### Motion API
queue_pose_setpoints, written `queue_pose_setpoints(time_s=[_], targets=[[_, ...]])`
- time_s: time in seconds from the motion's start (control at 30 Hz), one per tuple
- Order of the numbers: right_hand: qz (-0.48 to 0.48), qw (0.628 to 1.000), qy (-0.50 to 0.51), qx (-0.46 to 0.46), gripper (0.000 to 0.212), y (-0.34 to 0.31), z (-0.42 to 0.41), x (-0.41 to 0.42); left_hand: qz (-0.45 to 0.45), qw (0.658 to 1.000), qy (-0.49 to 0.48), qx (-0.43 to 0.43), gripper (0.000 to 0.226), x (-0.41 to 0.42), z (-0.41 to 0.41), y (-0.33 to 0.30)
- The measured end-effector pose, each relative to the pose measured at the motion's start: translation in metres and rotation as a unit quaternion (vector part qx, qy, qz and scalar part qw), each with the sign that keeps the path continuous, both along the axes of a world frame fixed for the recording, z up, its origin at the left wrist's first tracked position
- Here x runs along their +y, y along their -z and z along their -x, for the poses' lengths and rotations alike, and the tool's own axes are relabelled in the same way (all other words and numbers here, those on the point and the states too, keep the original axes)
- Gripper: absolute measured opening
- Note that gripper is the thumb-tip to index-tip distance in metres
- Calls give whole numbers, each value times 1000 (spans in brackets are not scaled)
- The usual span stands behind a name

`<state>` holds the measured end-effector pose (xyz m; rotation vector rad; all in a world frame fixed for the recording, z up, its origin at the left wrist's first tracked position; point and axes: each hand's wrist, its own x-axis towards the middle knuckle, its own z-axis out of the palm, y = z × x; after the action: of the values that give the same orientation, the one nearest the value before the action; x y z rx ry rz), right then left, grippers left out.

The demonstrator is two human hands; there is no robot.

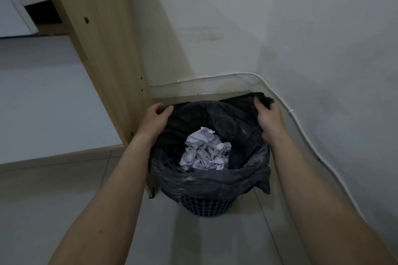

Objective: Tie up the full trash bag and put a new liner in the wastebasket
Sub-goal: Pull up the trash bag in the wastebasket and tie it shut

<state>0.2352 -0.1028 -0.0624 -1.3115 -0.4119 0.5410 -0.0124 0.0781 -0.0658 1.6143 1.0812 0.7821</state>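
A dark blue lattice wastebasket (204, 205) stands on the tiled floor in a corner. A black trash bag (211, 180) lines it, its near edge folded over the rim. Crumpled white paper (205, 149) fills the bag's middle. My left hand (156, 117) grips the bag's far left edge, pulled up off the rim. My right hand (268, 117) is closed on the bag's far right edge, bunching it into a raised corner. Both forearms reach in from the bottom of the view.
A light wooden furniture panel (103, 49) stands right beside the basket on the left. White walls close the corner behind and to the right, with a thin white cable (301, 127) running along the skirting. Grey floor tiles (215, 243) lie in front of the basket.
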Motion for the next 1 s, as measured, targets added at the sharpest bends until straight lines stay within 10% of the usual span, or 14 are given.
queue_pose_setpoints(time_s=[0.43,0.67,0.83,1.0], targets=[[54,997,-30,55,25,-6,-4,6,29,990,-10,-135,27,-4,7,-6],[-65,984,-10,166,74,8,-19,-8,14,994,-10,-108,27,-7,2,-6],[5,997,7,80,19,-3,-8,-1,11,976,-74,-204,35,-9,7,-11],[-18,990,11,137,34,-3,-18,2,-45,987,-60,-143,28,-13,9,-11]])
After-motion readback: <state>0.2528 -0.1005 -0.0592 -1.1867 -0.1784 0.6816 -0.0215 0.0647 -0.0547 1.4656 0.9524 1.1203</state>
